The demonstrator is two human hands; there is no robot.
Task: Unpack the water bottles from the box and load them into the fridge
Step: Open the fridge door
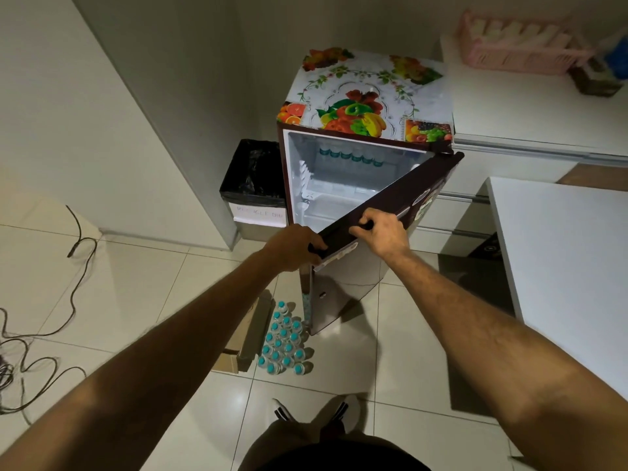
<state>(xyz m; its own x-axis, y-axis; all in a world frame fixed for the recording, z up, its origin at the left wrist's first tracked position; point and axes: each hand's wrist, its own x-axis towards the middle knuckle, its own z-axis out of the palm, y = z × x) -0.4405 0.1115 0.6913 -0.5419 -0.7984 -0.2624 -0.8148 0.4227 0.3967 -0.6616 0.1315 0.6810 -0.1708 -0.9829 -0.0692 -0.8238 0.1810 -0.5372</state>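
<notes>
Tiled floor (204, 396): fridge (367, 107) open, both hands, L (294, 248) & R (380, 234), clamped on door (390, 205) top edge; bottles (283, 341) below door.

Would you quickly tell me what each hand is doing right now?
Left hand: fingers curled over the top edge of the fridge door, gripping it.
Right hand: also gripping the door's top edge, further along.

"RECYCLE BIN" on bin (260, 215) label.
</notes>
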